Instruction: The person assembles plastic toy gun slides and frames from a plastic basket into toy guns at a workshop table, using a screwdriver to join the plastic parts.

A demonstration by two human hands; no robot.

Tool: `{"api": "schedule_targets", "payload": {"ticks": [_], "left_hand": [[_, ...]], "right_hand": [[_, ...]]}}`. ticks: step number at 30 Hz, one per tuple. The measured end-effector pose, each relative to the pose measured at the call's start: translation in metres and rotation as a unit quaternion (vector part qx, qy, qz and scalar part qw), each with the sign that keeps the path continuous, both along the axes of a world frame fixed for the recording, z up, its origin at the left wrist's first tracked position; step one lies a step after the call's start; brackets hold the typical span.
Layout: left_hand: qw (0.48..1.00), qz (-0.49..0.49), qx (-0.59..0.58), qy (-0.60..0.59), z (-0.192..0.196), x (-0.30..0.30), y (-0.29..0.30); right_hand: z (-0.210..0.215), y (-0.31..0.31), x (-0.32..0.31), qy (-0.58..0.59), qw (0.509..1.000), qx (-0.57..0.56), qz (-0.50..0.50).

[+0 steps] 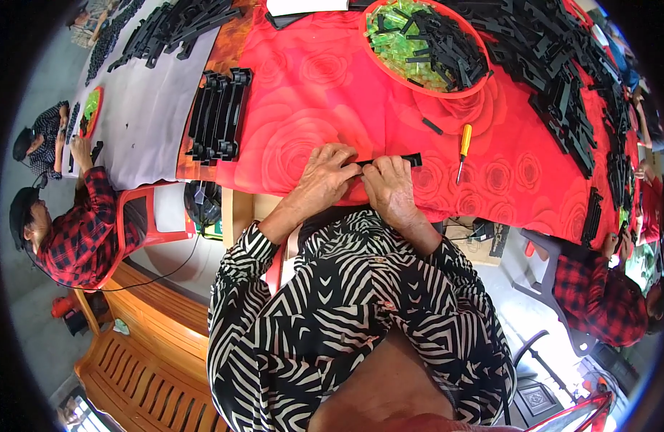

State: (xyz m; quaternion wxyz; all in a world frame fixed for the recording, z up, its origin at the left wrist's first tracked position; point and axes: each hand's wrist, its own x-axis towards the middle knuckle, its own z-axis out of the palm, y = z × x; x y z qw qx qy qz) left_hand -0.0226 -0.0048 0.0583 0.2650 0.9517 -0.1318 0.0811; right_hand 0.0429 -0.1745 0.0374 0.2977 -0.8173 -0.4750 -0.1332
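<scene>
A long black plastic part (416, 159) lies crosswise at the near edge of the red-covered table. My right hand (391, 189) is closed over it, fingers bent down, and one end sticks out to the right. My left hand (324, 174) is closed at its other end, where the fingers hide most of it. To the right lies a screwdriver (465, 147) with a yellow handle, its tip toward me. Beyond my hands lies a small black piece (432, 126). Left of my left hand is a stack of long black plastic parts (220, 115).
A round orange-rimmed basket (447, 95) holds green clear pieces and small black pieces. Heaps of black parts (562, 108) cover the table's right side; more (177, 29) lie far left. People in checked shirts sit at left (80, 241) and right (598, 295). A wooden bench (152, 360) stands behind left.
</scene>
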Motion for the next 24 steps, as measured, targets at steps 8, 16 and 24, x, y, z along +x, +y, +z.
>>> {"api": "schedule_targets", "payload": {"ticks": [8, 16, 24], "left_hand": [[0.998, 0.022, 0.056, -0.028, 0.001, 0.0, -0.009], [0.996, 0.05, 0.047, -0.057, -0.01, -0.009, -0.009], [0.992, 0.098, 0.01, -0.081, -0.007, -0.015, 0.0]], "right_hand": [[0.007, 0.002, -0.001, -0.015, 0.999, -0.043, -0.018], [0.015, -0.009, 0.002, 0.049, 0.998, 0.048, 0.005], [0.014, -0.045, 0.021, 0.103, 0.979, 0.117, -0.134]]}}
